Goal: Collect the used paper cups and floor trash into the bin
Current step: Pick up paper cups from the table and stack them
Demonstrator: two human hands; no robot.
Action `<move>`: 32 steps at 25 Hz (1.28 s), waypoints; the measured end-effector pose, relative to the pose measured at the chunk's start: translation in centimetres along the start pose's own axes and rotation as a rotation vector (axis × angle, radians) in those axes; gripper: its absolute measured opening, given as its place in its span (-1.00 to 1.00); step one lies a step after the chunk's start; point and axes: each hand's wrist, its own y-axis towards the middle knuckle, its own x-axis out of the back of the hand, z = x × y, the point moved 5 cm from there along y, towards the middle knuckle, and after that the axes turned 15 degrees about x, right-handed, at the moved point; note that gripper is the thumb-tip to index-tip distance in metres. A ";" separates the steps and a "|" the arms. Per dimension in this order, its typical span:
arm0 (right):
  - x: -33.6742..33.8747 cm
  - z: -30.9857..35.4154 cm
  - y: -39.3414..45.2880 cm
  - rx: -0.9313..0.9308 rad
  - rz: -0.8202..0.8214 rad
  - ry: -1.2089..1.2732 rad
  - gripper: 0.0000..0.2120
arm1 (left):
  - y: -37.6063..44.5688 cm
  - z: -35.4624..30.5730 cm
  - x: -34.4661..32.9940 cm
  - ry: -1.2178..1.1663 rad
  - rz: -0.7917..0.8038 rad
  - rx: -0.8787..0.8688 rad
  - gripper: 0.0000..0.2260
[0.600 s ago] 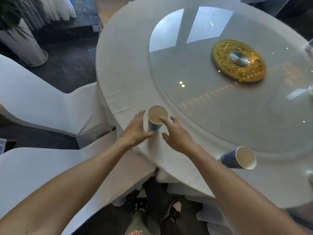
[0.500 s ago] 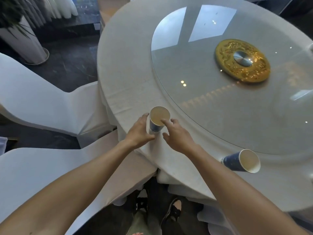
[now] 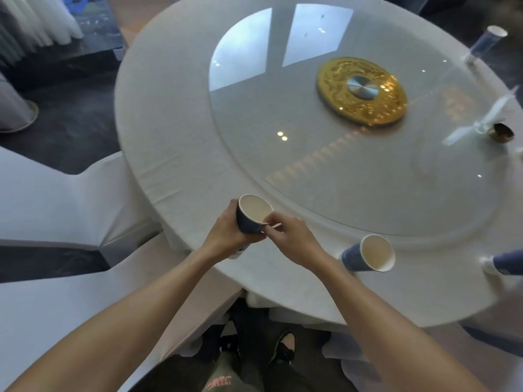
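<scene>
A blue paper cup [image 3: 252, 215] with a white inside is lifted and tilted at the near edge of the round table [image 3: 169, 114]. My left hand [image 3: 226, 233] wraps its wall from the left. My right hand [image 3: 288, 236] pinches its rim from the right. A second blue cup [image 3: 368, 253] lies on its side to the right of my right forearm. A third blue cup [image 3: 506, 261] is cut off at the right edge. A tall blue cup [image 3: 485, 42] stands at the far right. No bin is in view.
A glass turntable [image 3: 325, 171] with a gold hub [image 3: 362, 90] covers the table's middle. A small gold dish [image 3: 501, 132] and a white napkin [image 3: 481, 123] lie at the right. White covered chairs [image 3: 56, 205] stand left of me, over a dark floor [image 3: 70, 120].
Both hands have closed on the cup, which has come up off the tablecloth and tilted. The view has shifted, bringing more cups into sight at the right.
</scene>
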 end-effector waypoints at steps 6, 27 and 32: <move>8.6 -5.9 -6.8 -0.051 -0.365 -0.528 -0.54 | -0.4 -3.1 -7.3 0.121 0.070 -0.067 -0.28; 14.6 -13.1 -26.3 -0.587 -0.739 0.027 -0.20 | -6.6 -5.4 -20.1 0.550 0.322 -0.251 -0.23; 17.3 -12.9 -32.0 -0.473 -0.781 0.149 -0.38 | -9.6 -8.4 -27.0 0.611 0.341 -0.314 -0.17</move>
